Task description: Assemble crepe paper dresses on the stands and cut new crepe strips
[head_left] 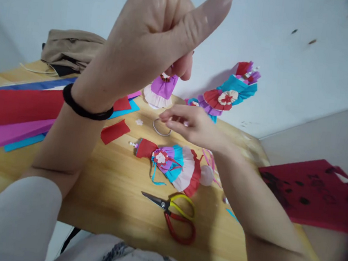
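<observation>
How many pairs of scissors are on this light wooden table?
1: black-bladed scissors with yellow and red handles, on the table, lower in view than the multicoloured ruffled dress. More could be hidden.

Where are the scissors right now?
In the head view, the scissors lie low near the middle, on the near side of the table, just below the paper dress, handles to the right.

Left hand (161, 33) raised, curled, right hand (194, 126) lower, loosely bent

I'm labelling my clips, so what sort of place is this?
Probably an indoor craft workspace: red-and-yellow-handled metal scissors, a ruffled, multicoloured, paper-like dress and a small, red, paper-like rectangle lie on a pale wooden table.
</observation>
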The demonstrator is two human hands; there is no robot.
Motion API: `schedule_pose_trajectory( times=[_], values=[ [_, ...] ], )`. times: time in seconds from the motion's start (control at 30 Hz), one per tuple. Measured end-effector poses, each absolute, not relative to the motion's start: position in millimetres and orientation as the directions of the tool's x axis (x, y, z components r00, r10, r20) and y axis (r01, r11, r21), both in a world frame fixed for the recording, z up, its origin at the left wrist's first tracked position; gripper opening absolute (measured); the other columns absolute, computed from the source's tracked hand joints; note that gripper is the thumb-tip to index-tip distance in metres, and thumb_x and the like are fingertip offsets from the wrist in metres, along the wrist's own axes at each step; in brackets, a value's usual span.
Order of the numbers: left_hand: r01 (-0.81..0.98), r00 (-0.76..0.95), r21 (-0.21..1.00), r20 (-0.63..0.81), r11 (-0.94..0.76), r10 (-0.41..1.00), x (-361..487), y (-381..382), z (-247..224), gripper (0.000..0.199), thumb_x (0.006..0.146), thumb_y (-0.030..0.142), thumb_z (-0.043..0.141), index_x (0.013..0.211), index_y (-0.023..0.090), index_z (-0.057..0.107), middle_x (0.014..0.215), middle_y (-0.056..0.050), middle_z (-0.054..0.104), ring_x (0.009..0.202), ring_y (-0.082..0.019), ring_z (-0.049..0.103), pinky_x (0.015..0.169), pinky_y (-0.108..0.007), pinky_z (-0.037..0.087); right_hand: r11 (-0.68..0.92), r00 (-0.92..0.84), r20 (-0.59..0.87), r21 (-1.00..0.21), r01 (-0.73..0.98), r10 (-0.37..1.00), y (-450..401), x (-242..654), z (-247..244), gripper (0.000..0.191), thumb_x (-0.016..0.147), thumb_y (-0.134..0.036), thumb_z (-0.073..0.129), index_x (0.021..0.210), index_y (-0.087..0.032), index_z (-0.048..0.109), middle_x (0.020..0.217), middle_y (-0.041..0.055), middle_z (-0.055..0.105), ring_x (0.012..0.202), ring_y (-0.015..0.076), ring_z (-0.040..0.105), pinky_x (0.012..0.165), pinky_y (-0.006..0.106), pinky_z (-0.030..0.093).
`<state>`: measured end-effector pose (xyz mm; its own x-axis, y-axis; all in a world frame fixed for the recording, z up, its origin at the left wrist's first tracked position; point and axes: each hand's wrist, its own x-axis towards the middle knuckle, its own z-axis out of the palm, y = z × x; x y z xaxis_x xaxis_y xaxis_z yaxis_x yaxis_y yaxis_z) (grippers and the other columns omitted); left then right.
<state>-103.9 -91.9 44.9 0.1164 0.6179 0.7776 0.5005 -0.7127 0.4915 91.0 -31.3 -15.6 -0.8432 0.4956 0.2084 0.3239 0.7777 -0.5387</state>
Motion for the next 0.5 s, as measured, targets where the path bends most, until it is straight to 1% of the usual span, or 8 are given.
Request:
schedule_pose_trajectory(
  times=[0.07, 0.13, 0.17, 0.2, 0.27, 0.33, 0.43, 0.5],
  values=[
    [0.520, 0.190, 0.450, 0.768, -0.726, 0.612, -101, -91, 43, 0.056, 0.101, 0.037, 0.041, 0.057, 0.012, 0.067, 0.051, 0.003, 0.054, 0.060, -0.008, 0.063, 0.062, -0.022, 0.040, 0.727, -0.802, 0.216, -0.595, 0.343, 0.556, -46, 128, -12, 0.015, 0.090, -0.029, 0.061, 0.094, -0.017, 0.069, 0.081, 0.0023, 0.068, 0.070, 0.0130, 0.059, 0.062, 0.024, 0.043],
    [0.548, 0.257, 0.417, 0.741, -0.725, 0.620, -96, -88, 40, 0.055, 0.100, 0.036, 0.044, 0.059, 0.011, 0.068, 0.049, 0.003, 0.050, 0.057, -0.008, 0.059, 0.060, -0.022, 0.037, 0.662, -0.815, 0.181, -0.689, 0.294, 0.550, -65, 159, -19, 0.016, 0.090, -0.031, 0.064, 0.094, -0.016, 0.070, 0.078, 0.0041, 0.069, 0.068, 0.0133, 0.061, 0.061, 0.024, 0.045],
    [0.568, 0.294, 0.403, 0.715, -0.717, 0.635, -93, -85, 37, 0.053, 0.100, 0.035, 0.045, 0.060, 0.011, 0.069, 0.048, 0.003, 0.047, 0.054, -0.007, 0.055, 0.057, -0.021, 0.034, 0.635, -0.847, 0.147, -0.729, 0.256, 0.510, -75, 171, -27, 0.015, 0.089, -0.029, 0.064, 0.092, -0.016, 0.070, 0.080, 0.0059, 0.071, 0.070, 0.0137, 0.063, 0.062, 0.024, 0.046],
    [0.582, 0.342, 0.385, 0.684, -0.717, 0.645, -90, -82, 34, 0.051, 0.098, 0.035, 0.047, 0.058, 0.011, 0.068, 0.046, 0.004, 0.043, 0.050, -0.006, 0.050, 0.055, -0.021, 0.030, 0.608, -0.879, 0.124, -0.766, 0.210, 0.460, -85, 179, -35, 0.014, 0.088, -0.029, 0.065, 0.088, -0.015, 0.070, 0.077, 0.0063, 0.071, 0.067, 0.0132, 0.063, 0.059, 0.023, 0.045],
    [0.630, 0.442, 0.340, 0.583, -0.698, 0.682, -87, -73, 24, 0.045, 0.095, 0.030, 0.050, 0.057, 0.011, 0.065, 0.043, 0.006, 0.033, 0.046, -0.004, 0.038, 0.054, -0.021, 0.027, 0.529, -0.918, 0.035, -0.826, 0.196, 0.395, -102, 188, -53, 0.019, 0.087, -0.033, 0.066, 0.081, -0.015, 0.069, 0.071, 0.0056, 0.068, 0.062, 0.0131, 0.060, 0.056, 0.024, 0.044],
    [0.722, 0.463, 0.306, 0.452, -0.620, 0.762, -91, -64, 9, 0.043, 0.091, 0.029, 0.054, 0.052, 0.013, 0.059, 0.045, 0.006, 0.027, 0.048, -0.005, 0.038, 0.059, -0.021, 0.030, 0.471, -0.957, -0.066, -0.859, 0.198, 0.281, -114, 187, -68, 0.024, 0.084, -0.039, 0.068, 0.073, -0.017, 0.066, 0.066, 0.0043, 0.066, 0.061, 0.0145, 0.058, 0.058, 0.026, 0.044],
    [0.849, 0.392, 0.267, 0.264, -0.457, 0.881, -115, -58, -22, 0.033, 0.084, 0.026, 0.058, 0.053, 0.015, 0.057, 0.048, 0.003, 0.038, 0.054, -0.010, 0.046, 0.061, -0.025, 0.032, 0.456, -0.964, -0.245, -0.849, 0.266, 0.106, -123, 180, -82, 0.028, 0.081, -0.043, 0.069, 0.068, -0.020, 0.061, 0.065, 0.0031, 0.065, 0.059, 0.0148, 0.056, 0.056, 0.027, 0.041],
    [0.913, 0.345, 0.199, 0.083, -0.355, 0.935, -138, -62, -43, 0.024, 0.083, 0.026, 0.056, 0.062, 0.016, 0.061, 0.058, -0.001, 0.055, 0.059, -0.013, 0.049, 0.061, -0.026, 0.032, 0.498, -0.952, -0.306, -0.823, 0.275, 0.020, -125, 173, -86, 0.033, 0.080, -0.049, 0.067, 0.064, -0.021, 0.058, 0.064, 0.0020, 0.065, 0.057, 0.0147, 0.055, 0.053, 0.027, 0.039]
  ],
)
